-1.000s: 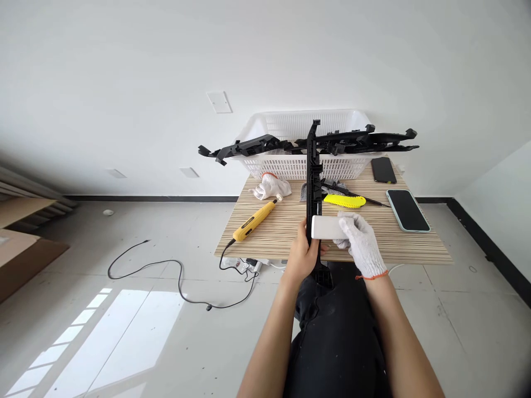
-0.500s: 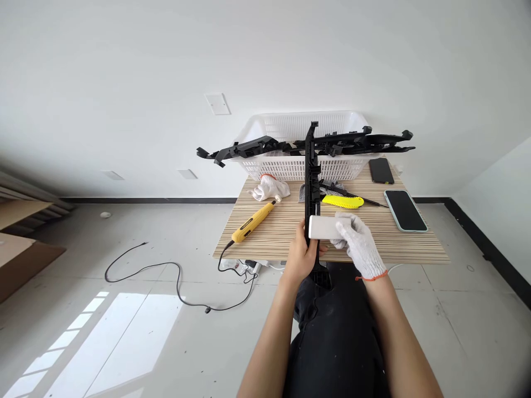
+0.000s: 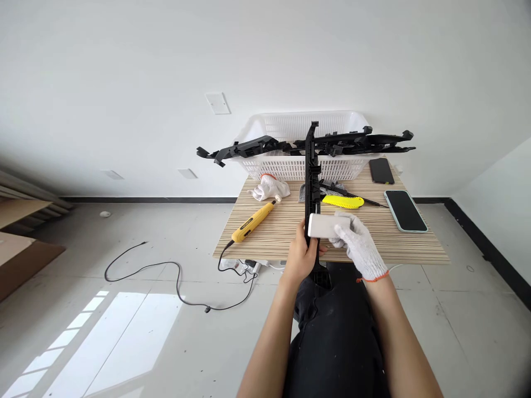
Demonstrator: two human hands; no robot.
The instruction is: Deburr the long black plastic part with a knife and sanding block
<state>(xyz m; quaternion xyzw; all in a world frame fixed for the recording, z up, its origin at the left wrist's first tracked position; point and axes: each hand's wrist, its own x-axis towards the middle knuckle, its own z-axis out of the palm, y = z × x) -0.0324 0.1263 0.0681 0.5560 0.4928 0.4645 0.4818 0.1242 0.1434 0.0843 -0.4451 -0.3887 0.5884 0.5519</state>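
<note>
My bare left hand (image 3: 302, 255) grips the lower part of a long black plastic strip (image 3: 312, 171), which stands lengthwise in front of me, its lower end at my dark trousers. My right hand (image 3: 360, 243), in a white knitted glove with an orange cuff, is closed on a flat white block (image 3: 326, 225). The block's left end lies over the strip, just above my left hand. Part of my left fingers is hidden behind the strip and block.
A white basket (image 3: 274, 167) with several black plastic parts (image 3: 360, 142) stands at the table's back. On the table (image 3: 286, 243) lie a yellow corded tool (image 3: 253, 222), a white glove (image 3: 270, 188), a yellow-handled knife (image 3: 343, 202) and two phones (image 3: 405, 211) (image 3: 381, 171).
The white block and my gloved right hand have shifted very slightly, with the block tilted a little differently. My left hand and the black strip look unmoved.
</note>
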